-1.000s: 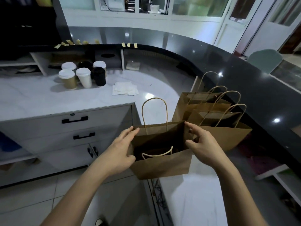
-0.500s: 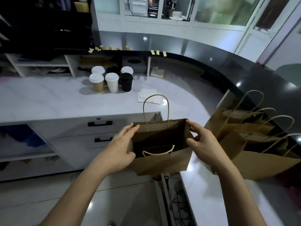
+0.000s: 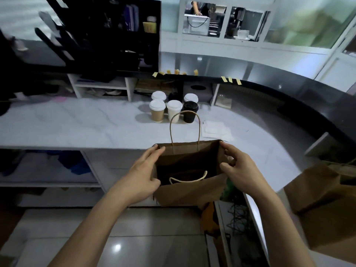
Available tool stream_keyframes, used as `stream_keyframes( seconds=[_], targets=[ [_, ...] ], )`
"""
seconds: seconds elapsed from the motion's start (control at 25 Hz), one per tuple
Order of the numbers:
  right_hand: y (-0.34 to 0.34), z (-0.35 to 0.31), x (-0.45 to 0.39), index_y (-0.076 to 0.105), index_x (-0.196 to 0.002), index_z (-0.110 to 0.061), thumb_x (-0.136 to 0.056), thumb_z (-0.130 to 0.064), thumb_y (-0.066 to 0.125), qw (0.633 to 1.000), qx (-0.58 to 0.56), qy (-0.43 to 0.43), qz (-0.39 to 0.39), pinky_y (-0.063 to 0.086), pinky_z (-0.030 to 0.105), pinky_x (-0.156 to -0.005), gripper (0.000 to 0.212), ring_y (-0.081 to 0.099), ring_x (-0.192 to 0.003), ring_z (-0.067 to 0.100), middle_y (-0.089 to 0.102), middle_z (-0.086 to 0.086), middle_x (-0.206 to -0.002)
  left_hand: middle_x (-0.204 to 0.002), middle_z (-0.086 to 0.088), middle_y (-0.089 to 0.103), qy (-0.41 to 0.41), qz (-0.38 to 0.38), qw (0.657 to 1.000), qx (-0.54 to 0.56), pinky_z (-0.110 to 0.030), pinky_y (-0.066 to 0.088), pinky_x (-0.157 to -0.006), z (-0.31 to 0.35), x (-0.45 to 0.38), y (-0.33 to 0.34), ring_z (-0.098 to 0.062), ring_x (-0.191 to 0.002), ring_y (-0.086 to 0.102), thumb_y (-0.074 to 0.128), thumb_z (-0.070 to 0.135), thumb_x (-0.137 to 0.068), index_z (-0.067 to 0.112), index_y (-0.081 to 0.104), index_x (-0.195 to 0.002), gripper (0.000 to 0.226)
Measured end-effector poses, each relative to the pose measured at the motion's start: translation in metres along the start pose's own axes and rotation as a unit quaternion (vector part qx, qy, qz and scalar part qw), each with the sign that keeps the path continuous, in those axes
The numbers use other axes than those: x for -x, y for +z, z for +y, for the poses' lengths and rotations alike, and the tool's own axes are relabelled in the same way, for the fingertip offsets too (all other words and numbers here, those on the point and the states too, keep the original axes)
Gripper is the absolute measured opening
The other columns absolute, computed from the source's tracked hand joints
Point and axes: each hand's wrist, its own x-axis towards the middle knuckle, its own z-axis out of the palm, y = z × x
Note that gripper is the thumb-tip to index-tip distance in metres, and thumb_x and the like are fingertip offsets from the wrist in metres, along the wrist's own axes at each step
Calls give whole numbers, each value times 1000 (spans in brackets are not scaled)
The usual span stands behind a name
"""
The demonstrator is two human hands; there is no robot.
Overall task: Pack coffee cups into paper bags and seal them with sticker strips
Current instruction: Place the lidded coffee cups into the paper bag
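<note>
Paper bag (image 3: pixel 189 191) is up in the air in front of the white counter (image 3: pixel 77 124), mouth open toward us, held between both our hands. Left hand (image 3: pixel 142 174) is on the bag's left wall: fingers laid along the top edge, thumb on the near side, so it's pinching the paper. Right hand (image 3: pixel 238 170) grips the right wall, fingers curled over the rim. Far handle (image 3: pixel 185 128) stands up; near handle (image 3: pixel 187 177) has flopped into the mouth. Bag interior is too dark for us to read.

Six lidded coffee cups (image 3: pixel 174 107) sit in a cluster on the counter beyond the bag, well apart from it. White napkins (image 3: pixel 215 130) lie just right of them. Yellow sticker strips (image 3: pixel 230 80) hang off the black ledge (image 3: pixel 289 95) behind. More brown bags (image 3: pixel 325 201) at the right edge, blurred.
</note>
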Motion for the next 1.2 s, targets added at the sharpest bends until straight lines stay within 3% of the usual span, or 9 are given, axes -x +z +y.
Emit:
stream_keyframes(
  seconds=[0.12, 0.28, 0.48, 0.64, 0.8, 0.84, 0.96, 1.12, 1.2],
  targets=[
    [24, -19, -20, 44, -151, -38, -91, -11, 60, 999, -15, -22, -19, 49, 18, -71, 68, 67, -86, 0, 66, -10, -126, -163, 26, -1, -17, 23, 1000, 7, -16, 38, -81, -22, 4, -22, -41, -131, 45, 59, 3, -90, 43, 14, -158, 90],
    [52, -41, -44, 44, -152, -36, -90, -11, 60, 998, -6, -50, -39, 46, 11, -62, 69, 66, -70, -1, 61, -16, -131, -162, 29, -3, -36, 42, 998, 15, -13, 40, -67, -48, 9, -40, -39, -128, 48, 61, 5, -91, 45, 12, -158, 92],
    [73, -61, -72, 45, -151, -34, -91, -10, 60, 996, -4, -70, -60, 45, 7, -60, 66, 64, -70, -3, 60, -15, -126, -159, 36, -2, -69, 65, 995, 44, -10, 43, -60, -66, 8, -58, 0, -94, 61, 62, 6, -89, 50, 13, -155, 94],
    [91, -75, -107, 44, -152, -33, -92, -8, 58, 992, -19, -93, -87, 47, 13, -58, 67, 64, -66, 7, 60, -13, -129, -160, 34, 0, -89, 90, 991, 35, -12, 42, -60, -81, -5, -72, -29, -119, 56, 61, 6, -88, 48, 16, -156, 92],
    [109, -88, -150, 44, -152, -36, -92, -8, 58, 987, -31, -113, -111, 48, 14, -58, 68, 63, -67, 7, 61, -15, -128, -158, 36, 0, -115, 103, 987, 32, -16, 46, -61, -93, -30, -94, -2, -79, 60, 62, 6, -89, 47, 16, -156, 92],
    [113, -91, -164, 44, -152, -35, -92, -8, 58, 986, -34, -115, -116, 48, 13, -59, 68, 62, -67, 5, 61, -15, -127, -159, 35, 0, -120, 108, 986, 30, -16, 46, -62, -97, -39, -100, -2, -79, 59, 62, 6, -89, 46, 16, -157, 92],
    [126, -98, -203, 46, -152, -31, -91, -5, 58, 983, -51, -121, -128, 46, 11, -56, 68, 57, -59, 1, 60, -13, -126, -161, 31, 1, -124, 118, 985, 21, -17, 44, -71, -108, -64, -113, -17, -122, 53, 62, 6, -89, 45, 17, -157, 91],
    [142, -103, -253, 49, -150, -29, -91, -3, 58, 980, -60, -129, -138, 45, 8, -60, 65, 59, -64, 1, 62, -8, -121, -162, 30, 1, -129, 131, 983, 1, -12, 41, -69, -125, -103, -128, -12, -116, 50, 63, 8, -90, 45, 16, -157, 90],
    [150, -105, -277, 49, -150, -28, -91, -2, 58, 978, -63, -127, -151, 46, 10, -63, 65, 65, -83, 9, 64, -9, -115, -163, 27, 1, -136, 136, 981, -8, -14, 41, -78, -135, -121, -133, -13, -133, 41, 63, 8, -89, 44, 15, -157, 91]
  ],
)
